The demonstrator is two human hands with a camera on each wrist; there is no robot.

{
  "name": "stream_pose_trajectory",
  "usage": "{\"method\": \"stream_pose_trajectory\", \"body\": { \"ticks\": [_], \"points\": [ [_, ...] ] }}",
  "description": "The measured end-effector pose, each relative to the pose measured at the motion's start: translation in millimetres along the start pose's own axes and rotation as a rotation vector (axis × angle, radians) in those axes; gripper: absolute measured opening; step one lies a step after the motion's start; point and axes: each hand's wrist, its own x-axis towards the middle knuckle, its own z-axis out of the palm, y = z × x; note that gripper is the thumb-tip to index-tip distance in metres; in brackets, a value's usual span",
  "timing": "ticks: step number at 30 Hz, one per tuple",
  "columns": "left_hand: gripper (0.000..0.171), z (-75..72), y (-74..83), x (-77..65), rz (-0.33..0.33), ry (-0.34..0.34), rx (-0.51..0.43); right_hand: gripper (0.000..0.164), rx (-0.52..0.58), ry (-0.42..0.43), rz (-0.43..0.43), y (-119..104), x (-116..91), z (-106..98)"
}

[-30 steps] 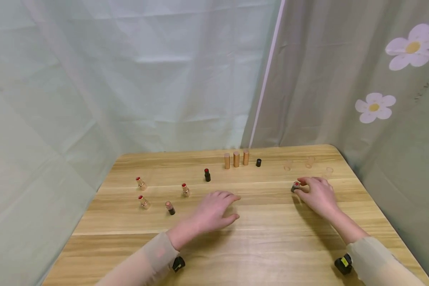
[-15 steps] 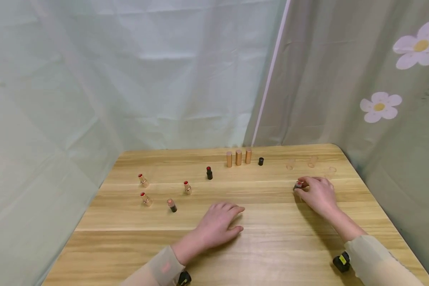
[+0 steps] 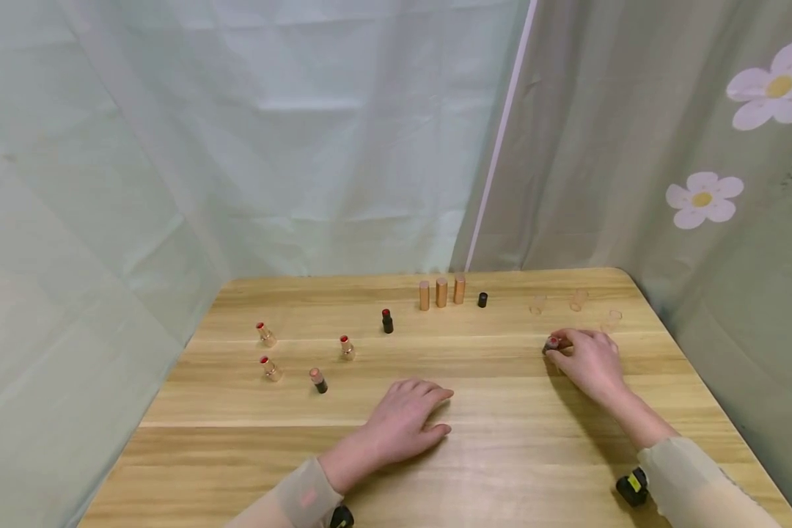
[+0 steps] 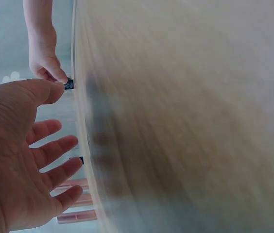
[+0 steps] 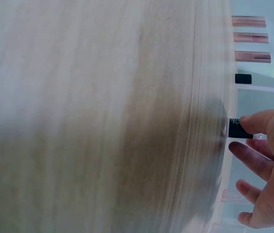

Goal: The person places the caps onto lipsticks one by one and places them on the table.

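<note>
My right hand (image 3: pixel 590 363) pinches a small black lipstick (image 5: pixel 239 128) with a red top between thumb and fingers, at or just above the tabletop, right of centre. My left hand (image 3: pixel 405 422) holds nothing; its fingers are spread and relaxed, low over the middle of the table. Nearest to it is a pinkish-nude lipstick with a black base (image 3: pixel 318 380). Farther left stand gold-cased red lipsticks, one at the front left (image 3: pixel 270 369), one behind it (image 3: pixel 266 334) and one nearer the centre (image 3: pixel 347 348). A black lipstick with a red tip (image 3: pixel 387 321) stands farther back.
Three rose-gold caps, one in the middle (image 3: pixel 441 292), stand along the back of the wooden table (image 3: pixel 501 469). A short black cap (image 3: pixel 482 300) is beside them. Clear caps (image 3: pixel 578 300) stand behind my right hand. Curtains (image 3: pixel 343 147) enclose the table's back and sides.
My left hand has drawn slightly toward the front and right, still holding nothing. The right hand stays in place with the lipstick. The head view has shifted a little.
</note>
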Motion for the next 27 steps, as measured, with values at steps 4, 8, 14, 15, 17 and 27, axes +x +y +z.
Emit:
{"method": "stream_pose_trajectory", "body": {
  "ticks": [4, 8, 14, 15, 17, 27],
  "points": [
    [0.053, 1.3, 1.1, -1.5, -0.002, -0.001, 0.008, 0.034, -0.003, 0.005, -0.002, 2.2, -1.9, 1.6],
    [0.047, 0.6, 1.3, -2.9, -0.015, 0.007, 0.01, 0.035, 0.003, 0.001, 0.005, 3.2, -3.9, 1.3],
    [0.044, 0.5, -1.1, -4.4, -0.032, 0.021, -0.006, 0.035, 0.002, -0.012, 0.007, 3.8, -4.0, 0.0],
    [0.044, 0.3, -1.5, -4.6, -0.035, 0.024, -0.006, 0.035, 0.003, -0.011, 0.007, 3.6, -3.7, -0.2],
    [0.044, 0.2, -2.6, -4.7, -0.035, 0.033, -0.005, 0.034, 0.005, -0.008, 0.006, 3.2, -3.1, -0.7],
    [0.043, -1.4, -7.2, -5.5, -0.04, 0.023, 0.015, 0.036, 0.007, 0.002, -0.001, 2.0, -1.5, -0.8]
  ]
}}
